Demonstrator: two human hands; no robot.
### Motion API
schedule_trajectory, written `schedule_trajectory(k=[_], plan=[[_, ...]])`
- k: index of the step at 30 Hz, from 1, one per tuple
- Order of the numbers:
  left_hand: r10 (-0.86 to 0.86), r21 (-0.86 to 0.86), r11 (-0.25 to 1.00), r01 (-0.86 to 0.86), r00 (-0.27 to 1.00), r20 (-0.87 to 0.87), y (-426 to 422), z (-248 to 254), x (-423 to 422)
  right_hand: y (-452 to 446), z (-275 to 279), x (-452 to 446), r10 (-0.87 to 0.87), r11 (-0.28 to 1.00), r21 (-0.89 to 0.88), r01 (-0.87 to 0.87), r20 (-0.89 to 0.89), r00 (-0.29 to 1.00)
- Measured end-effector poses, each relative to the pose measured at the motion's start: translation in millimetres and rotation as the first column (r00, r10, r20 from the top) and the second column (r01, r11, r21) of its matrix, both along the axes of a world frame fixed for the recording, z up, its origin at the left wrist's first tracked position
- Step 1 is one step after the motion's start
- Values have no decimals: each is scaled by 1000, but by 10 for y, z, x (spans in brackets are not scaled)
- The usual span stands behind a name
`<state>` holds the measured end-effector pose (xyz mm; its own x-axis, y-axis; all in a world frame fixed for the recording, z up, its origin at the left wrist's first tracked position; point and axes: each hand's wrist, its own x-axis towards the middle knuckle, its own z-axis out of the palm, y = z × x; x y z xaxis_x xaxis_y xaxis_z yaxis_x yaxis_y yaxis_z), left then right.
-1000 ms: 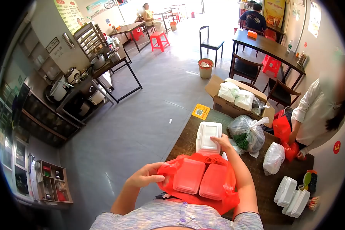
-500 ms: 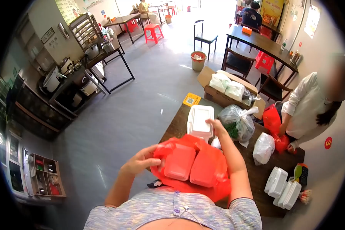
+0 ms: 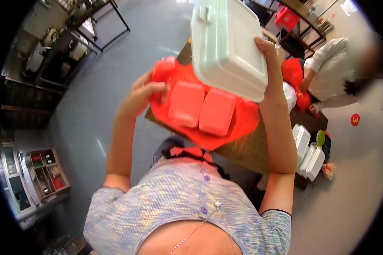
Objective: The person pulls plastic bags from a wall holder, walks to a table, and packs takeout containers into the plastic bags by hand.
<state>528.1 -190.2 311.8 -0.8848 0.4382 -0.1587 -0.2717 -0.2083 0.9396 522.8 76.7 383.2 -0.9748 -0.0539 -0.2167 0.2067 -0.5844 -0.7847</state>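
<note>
My right hand (image 3: 270, 57) grips a white lidded takeout box (image 3: 232, 49) by its right edge, held up close to the camera above the table. The thumb lies on the lid and the other fingers are hidden behind the box. My left hand (image 3: 141, 94) is closed on the left edge of a red plastic bag (image 3: 238, 129), with the fingers partly blurred. Two takeout boxes, a left one (image 3: 186, 104) and a right one (image 3: 217, 112), lie side by side in the bag and look red through its film.
The dark wooden table (image 3: 247, 155) carries several white takeout boxes (image 3: 309, 157) at its right end, near a green item (image 3: 320, 138). A co-worker in a white top (image 3: 334, 68) handles a red bag (image 3: 302, 100) at the right. A compartment box (image 3: 49, 172) stands at lower left.
My right hand has lifted the white takeout box from the table, up towards the camera. My left hand still holds the red bag's edge, raised a little. The view has tilted downward.
</note>
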Motion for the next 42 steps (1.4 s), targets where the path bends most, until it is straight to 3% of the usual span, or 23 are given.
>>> schedule_trajectory(k=[3,7,9,10,11,13,15,16,19,20,21,23,25,26,29,31,32,34,37,40,41,42], plan=[[57,2,998,-57,998,-3,12,82,9,-391,-179,521,-38,984,177,15,122,992],[6,93,996,-17,993,121,-232,-141,-88,-569,-872,926,151,985,-131,-116,301,941],[-77,11,997,77,988,133,-361,-182,-96,-609,-1104,975,113,989,-130,-67,391,913],[-131,99,988,117,981,147,-396,-206,-68,-631,-1192,1003,90,991,-128,-38,436,896],[-162,63,986,155,977,135,-402,-207,-29,-646,-1275,978,63,992,-123,-8,449,891],[-237,-13,971,240,966,104,-394,-198,0,-635,-1525,890,-25,1000,20,18,500,866],[-348,21,937,347,937,18,-383,-304,-22,-711,-1648,746,-133,966,256,25,412,901],[-369,20,929,369,929,8,-357,-291,-8,-740,-1713,658,-136,957,290,9,422,897],[-393,31,919,392,919,39,-384,-267,-16,-846,-2116,391,-124,974,220,43,371,920],[-377,29,926,376,923,71,-398,-279,-18,-845,-2266,314,-110,969,249,5,407,907],[-348,18,938,347,934,81,-429,-264,-53,-800,-2506,246,-86,921,387,-55,339,937],[-315,102,945,310,948,37,-459,-371,-136,-769,-2907,193,-126,911,411,-25,336,933],[-330,32,944,328,943,50,-458,-255,-157,-776,-3067,177,-154,882,471,1,287,945],[-342,78,936,344,939,-45,-431,-332,-179,-779,-3109,192,-174,867,498,18,269,947],[-335,141,933,332,942,-5,-389,-364,-162,-782,-3149,243,-234,809,584,73,205,950],[-394,1,919,394,919,-31,-413,-312,-196,-781,-3175,244,-256,768,632,105,154,954],[-294,11,955,295,954,-49,-440,-359,-238,-788,-3167,243,-267,747,653,123,126,956],[-99,44,994,103,991,-89,-513,-662,-379,-786,-3157,247,-284,709,688,155,77,956],[358,-209,892,-400,909,-213,-541,-1272,-632,-806,-3147,317,-315,654,731,195,29,949],[381,-467,794,-388,917,-116,-495,-2797,-816,-854,-3148,411,-329,612,760,220,-8,944],[308,-493,817,-300,949,-68,-439,-3098,-780,-870,-3147,422,-332,600,767,228,-21,943],[154,-267,953,-143,988,18,-287,-3534,-677,-841,-3144,440,-337,585,776,236,-33,941]])
